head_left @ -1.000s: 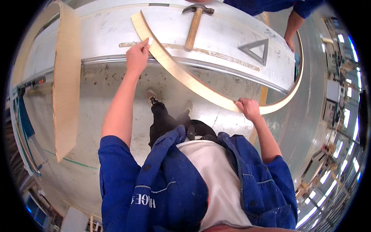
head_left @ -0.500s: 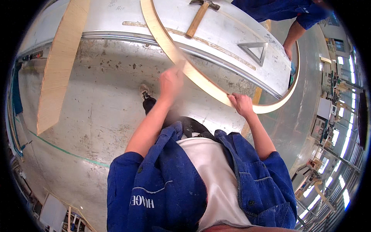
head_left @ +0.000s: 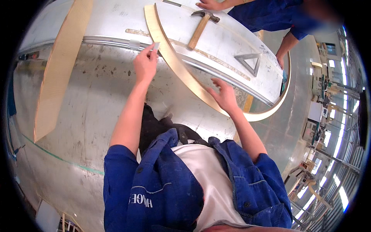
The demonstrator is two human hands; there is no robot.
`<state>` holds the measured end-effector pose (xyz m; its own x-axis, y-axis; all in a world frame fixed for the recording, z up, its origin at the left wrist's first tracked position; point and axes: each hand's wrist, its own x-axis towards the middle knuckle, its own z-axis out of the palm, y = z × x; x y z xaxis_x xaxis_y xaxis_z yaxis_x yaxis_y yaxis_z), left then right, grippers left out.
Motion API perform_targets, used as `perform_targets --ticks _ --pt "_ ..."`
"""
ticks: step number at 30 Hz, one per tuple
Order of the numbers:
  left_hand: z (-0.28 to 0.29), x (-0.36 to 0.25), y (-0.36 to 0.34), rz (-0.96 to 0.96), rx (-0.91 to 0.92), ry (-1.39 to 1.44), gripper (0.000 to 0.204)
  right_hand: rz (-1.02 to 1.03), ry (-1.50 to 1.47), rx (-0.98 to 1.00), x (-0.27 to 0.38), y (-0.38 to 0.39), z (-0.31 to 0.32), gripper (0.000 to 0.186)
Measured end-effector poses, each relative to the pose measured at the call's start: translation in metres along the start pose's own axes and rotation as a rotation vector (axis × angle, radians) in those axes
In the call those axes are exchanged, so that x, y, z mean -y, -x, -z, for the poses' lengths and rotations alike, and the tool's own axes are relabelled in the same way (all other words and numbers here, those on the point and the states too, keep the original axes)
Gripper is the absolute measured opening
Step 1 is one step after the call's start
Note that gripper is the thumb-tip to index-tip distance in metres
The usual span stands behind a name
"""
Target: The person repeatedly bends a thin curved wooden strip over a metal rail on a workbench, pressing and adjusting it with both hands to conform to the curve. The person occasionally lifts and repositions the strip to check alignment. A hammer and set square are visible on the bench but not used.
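A long curved strip of pale wood arcs over the near edge of the white table and round its right end. Beside the strip's left part, my left hand is closed in a pinch on a small flat grey-white piece, whose kind I cannot make out. My right hand is over the middle of the strip, fingers apart, holding nothing; whether its thumb touches the wood is unclear. A pale, blurred square patch shows at the table's edge left of my left hand.
On the table lie a claw hammer and a metal triangle frame. A flat wooden board juts out over the floor at left. Across the table, a co-worker in blue has one hand on the top and another at the strip's far side.
My left hand has moved left and away from me, toward the strip's end. My right hand has let go of the strip and shifted left. The co-worker's other hand has come into view.
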<state>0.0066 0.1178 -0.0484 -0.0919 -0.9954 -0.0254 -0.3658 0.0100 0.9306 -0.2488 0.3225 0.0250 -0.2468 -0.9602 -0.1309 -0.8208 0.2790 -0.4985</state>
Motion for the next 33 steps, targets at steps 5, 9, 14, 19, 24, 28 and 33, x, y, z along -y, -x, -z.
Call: perform_targets --ticks 5,9,14,19,24,28,33 --pt "0.009 0.007 -0.054 -0.055 0.058 -0.102 0.030 0.091 -0.122 -0.080 0.087 -0.100 -0.041 0.044" --pt "0.010 0.005 -0.065 -0.024 0.231 0.037 0.031 0.117 -0.067 -0.132 0.121 -0.162 -0.072 0.045" --pt "0.015 0.013 -0.069 0.076 0.362 0.194 0.030 -0.026 -0.197 -0.089 0.135 -0.185 -0.082 0.042" --pt "0.013 0.016 -0.063 -0.045 0.330 0.325 0.029 -0.056 -0.186 -0.105 0.137 -0.188 -0.078 0.031" --pt "0.015 0.016 -0.057 -0.068 0.351 0.417 0.030 -0.065 -0.125 -0.167 0.141 -0.183 -0.083 0.020" --pt "0.026 0.014 -0.055 -0.016 0.296 0.376 0.030 -0.060 -0.270 -0.290 0.134 -0.171 -0.089 0.024" --pt "0.023 0.015 -0.050 -0.166 0.259 0.160 0.026 -0.147 -0.657 -0.186 0.128 -0.143 -0.054 0.018"
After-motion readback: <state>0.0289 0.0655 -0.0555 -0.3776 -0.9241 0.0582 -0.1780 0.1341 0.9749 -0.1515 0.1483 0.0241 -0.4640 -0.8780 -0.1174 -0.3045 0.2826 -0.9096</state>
